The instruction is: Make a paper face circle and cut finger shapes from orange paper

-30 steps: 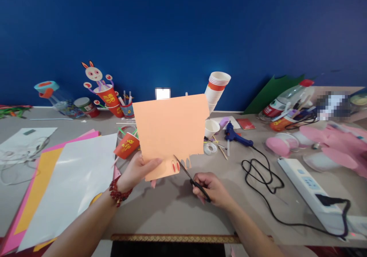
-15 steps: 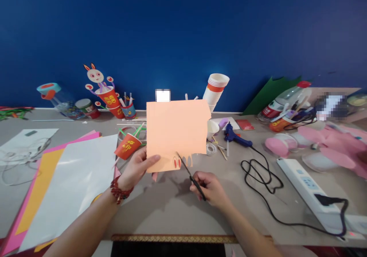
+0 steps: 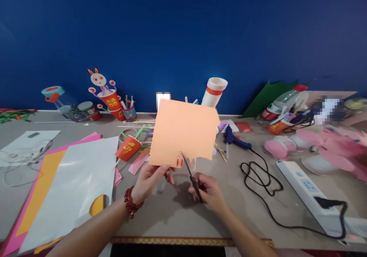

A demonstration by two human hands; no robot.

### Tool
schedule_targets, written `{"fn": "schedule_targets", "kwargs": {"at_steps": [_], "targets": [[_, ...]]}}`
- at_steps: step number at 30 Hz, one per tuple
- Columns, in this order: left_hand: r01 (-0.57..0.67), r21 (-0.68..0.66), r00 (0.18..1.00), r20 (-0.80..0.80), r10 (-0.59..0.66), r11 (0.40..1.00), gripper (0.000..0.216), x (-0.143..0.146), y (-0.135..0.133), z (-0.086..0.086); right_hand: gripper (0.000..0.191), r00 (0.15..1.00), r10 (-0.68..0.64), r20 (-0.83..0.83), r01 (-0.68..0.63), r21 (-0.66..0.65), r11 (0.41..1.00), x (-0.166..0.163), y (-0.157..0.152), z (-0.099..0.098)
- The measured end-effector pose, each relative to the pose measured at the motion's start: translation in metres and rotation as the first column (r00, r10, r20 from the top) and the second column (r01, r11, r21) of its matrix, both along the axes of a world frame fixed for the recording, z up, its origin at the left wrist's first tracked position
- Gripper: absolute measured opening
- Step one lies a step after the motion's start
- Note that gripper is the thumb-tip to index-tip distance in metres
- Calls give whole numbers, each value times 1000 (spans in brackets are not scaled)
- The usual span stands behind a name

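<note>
My left hand (image 3: 150, 178) pinches the bottom edge of an upright peach paper sheet (image 3: 183, 133) held above the table. Two small red oval marks (image 3: 179, 161) are drawn near the sheet's lower edge, which is ragged on the right. My right hand (image 3: 208, 192) is closed round the handles of black scissors (image 3: 190, 175). The blades point up into the paper just right of the red marks. A red bead bracelet (image 3: 130, 203) circles my left wrist.
Left on the table (image 3: 172, 215) lie white, pink and orange sheets (image 3: 65, 184) and a tipped red paper cup (image 3: 128, 148). A blue glue gun (image 3: 233, 138), black cord (image 3: 260, 176) and white power strip (image 3: 306, 188) lie right. Stacked cups (image 3: 214, 92) and a bunny craft (image 3: 104, 91) stand by the blue wall.
The peach sheet has turned clockwise and shifted right, with my left hand now under its bottom edge. The scissors' blades have moved up along the red marks.
</note>
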State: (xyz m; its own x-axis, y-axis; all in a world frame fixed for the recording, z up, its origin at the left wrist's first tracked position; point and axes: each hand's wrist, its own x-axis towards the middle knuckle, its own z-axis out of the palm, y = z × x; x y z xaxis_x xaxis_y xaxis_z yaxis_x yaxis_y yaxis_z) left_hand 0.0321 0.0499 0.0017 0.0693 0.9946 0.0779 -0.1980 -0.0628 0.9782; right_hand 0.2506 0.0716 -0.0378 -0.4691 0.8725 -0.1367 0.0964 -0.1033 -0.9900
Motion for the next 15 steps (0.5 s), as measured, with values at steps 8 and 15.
{"fn": "schedule_targets", "kwargs": {"at_steps": [8,15], "targets": [[-107,79,992,-64,113,991,33,4,2,20,50,990,126,-69,-131,-65,989,-4,-3,9],[-120,134,963,-226,149,984,33,-4,4,25,61,936,261,-234,-309,-198,930,-2,-6,13]]}}
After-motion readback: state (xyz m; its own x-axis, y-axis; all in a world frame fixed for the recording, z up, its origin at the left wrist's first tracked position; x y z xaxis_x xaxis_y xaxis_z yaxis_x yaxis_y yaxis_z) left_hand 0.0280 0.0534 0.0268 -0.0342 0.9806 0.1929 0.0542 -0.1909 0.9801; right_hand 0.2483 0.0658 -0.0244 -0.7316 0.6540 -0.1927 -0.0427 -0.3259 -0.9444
